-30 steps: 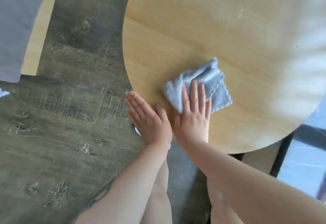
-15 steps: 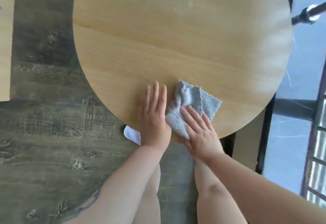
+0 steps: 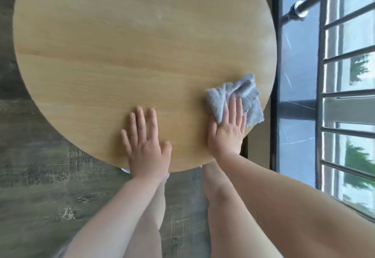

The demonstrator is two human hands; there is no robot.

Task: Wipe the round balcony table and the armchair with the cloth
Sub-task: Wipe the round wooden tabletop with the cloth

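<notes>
The round light-wood table (image 3: 121, 44) fills the upper part of the head view. A crumpled grey-blue cloth (image 3: 243, 93) lies near the table's near right edge. My right hand (image 3: 229, 130) lies flat on the cloth's near part, fingers spread, pressing it onto the wood. My left hand (image 3: 146, 146) rests flat on the bare tabletop near the front edge, fingers apart, holding nothing. The armchair is out of view.
A dark-framed glass balustrade (image 3: 298, 75) with a metal handrail (image 3: 300, 11) stands close to the table's right side. Horizontal bars (image 3: 349, 95) run beyond it. Dark wood-pattern floor (image 3: 40, 176) lies to the left and below. My bare legs stand under the table's front edge.
My right hand has slid the cloth rightwards along the near edge, away from my left hand. The view has shifted right, showing the balustrade.
</notes>
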